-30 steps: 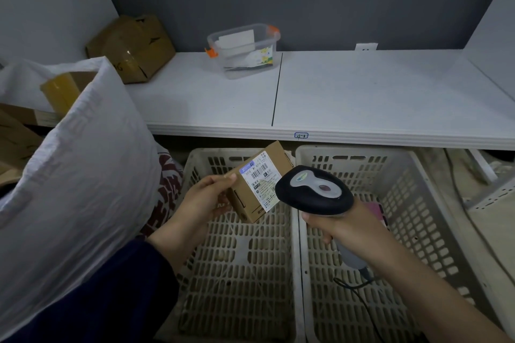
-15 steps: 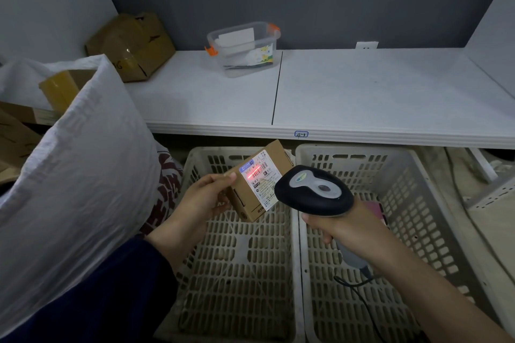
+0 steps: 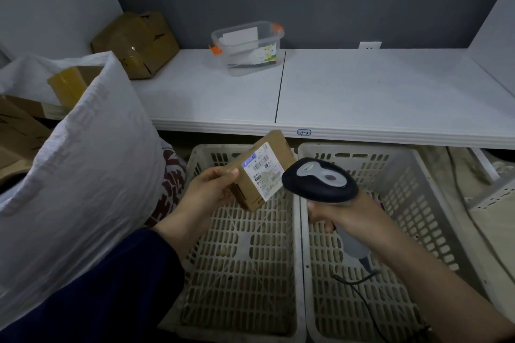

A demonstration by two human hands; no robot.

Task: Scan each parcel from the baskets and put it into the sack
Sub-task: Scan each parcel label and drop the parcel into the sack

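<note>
Partly hidden label (image 3: 262,175), scanner (image 3: 320,179) overlapping parcel (image 3: 274,145)

The person wears a dark navy long sleeve (image 3: 111,287) on the left arm. Its cloth looks plain, with some soft folds, and its cuff ends a little above the wrist. The left hand (image 3: 211,189) is uncovered. The right hand (image 3: 342,211) and the right forearm (image 3: 418,273) are bare up to the edge of the view.

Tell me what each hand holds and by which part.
The left hand grips the cardboard parcel by its left end. The right hand grips the scanner by its handle.
</note>
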